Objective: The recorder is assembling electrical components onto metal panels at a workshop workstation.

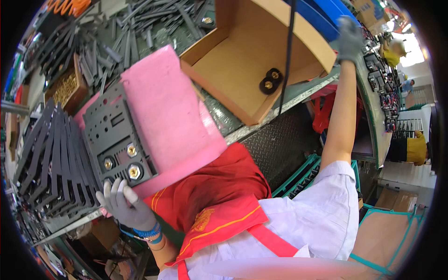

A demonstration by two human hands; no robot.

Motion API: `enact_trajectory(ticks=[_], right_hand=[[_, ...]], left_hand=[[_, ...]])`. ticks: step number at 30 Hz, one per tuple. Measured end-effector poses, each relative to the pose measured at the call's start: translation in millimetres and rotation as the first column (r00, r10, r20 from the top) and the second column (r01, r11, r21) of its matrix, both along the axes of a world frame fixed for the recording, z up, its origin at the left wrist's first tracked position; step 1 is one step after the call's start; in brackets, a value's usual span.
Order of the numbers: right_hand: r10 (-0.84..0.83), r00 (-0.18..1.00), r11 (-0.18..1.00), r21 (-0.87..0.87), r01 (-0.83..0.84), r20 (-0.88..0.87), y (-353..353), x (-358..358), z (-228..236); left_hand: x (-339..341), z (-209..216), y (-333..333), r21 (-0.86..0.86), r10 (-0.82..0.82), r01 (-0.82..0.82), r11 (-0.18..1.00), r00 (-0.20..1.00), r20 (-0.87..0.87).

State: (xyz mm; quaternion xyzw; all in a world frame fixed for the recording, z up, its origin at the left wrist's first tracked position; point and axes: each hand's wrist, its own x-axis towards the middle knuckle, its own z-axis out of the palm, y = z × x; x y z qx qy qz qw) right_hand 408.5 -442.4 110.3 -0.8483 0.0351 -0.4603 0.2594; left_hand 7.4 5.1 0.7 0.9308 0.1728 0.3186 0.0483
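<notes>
A dark grey perforated metal plate lies on a pink foam sheet at the left. Several fittings with brass centres and shiny hex nuts, one of them a nut fitting, sit at its near end. My left hand, in a grey glove with white fingertips, is at the plate's near corner, fingers stretched out and apart. The fingertips partly cover a dark round part there. Far to the right, my gloved right hand reaches to the edge of a blue bin; its fingers are smeared by motion.
An open cardboard box holds two black round fittings. Bent grey metal brackets stand stacked at the left, near a box of small brass parts. Loose grey strips lie behind. A black cable hangs in front of the box.
</notes>
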Motion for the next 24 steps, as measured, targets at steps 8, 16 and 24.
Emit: enact_trajectory(ticks=[8, 16, 24], right_hand=[[-0.364, 0.55, 0.868, -0.487, -0.092, -0.751, -45, 109, -122], [-0.061, 0.853, 0.991, -0.134, -0.011, -0.518, -72, 73, -67], [0.808, 0.547, 0.435, 0.403, -0.805, 0.219, -2, -52, 60]], left_hand=[[10, 11, -17, 0.039, 0.024, -0.025, 0.999, 0.999, 0.029], [8, 16, -18, 0.022, -0.05, 0.049, 0.999, 0.998, 0.049], [9, 22, -35, -0.145, -0.286, 0.31, 0.94, 0.944, 0.163]])
